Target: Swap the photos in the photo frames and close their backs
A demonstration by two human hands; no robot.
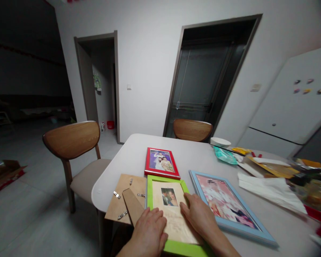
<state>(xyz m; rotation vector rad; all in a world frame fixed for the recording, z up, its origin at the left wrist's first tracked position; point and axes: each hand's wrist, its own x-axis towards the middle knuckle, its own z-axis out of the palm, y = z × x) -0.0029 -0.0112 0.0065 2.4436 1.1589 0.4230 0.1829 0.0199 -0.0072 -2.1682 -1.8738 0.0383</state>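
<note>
A green picture frame [150, 185] lies face down at the table's near edge, with a cream card bearing a small photo [169, 196] set in its opening. My left hand [149, 230] rests flat on the card's lower left, fingers stretched out. My right hand [200, 217] lies flat on the card's right side and the frame's right rail, fingers out. A brown backing board [124, 200] with a stand leg and metal clips lies just left of the frame.
A red-framed photo [161, 162] lies beyond the green frame, a blue-framed photo [227, 207] to its right. White paper [270, 189], packets and a bowl [220, 142] crowd the table's right side. Wooden chairs [72, 141] stand left and behind; a fridge [291, 103] is at right.
</note>
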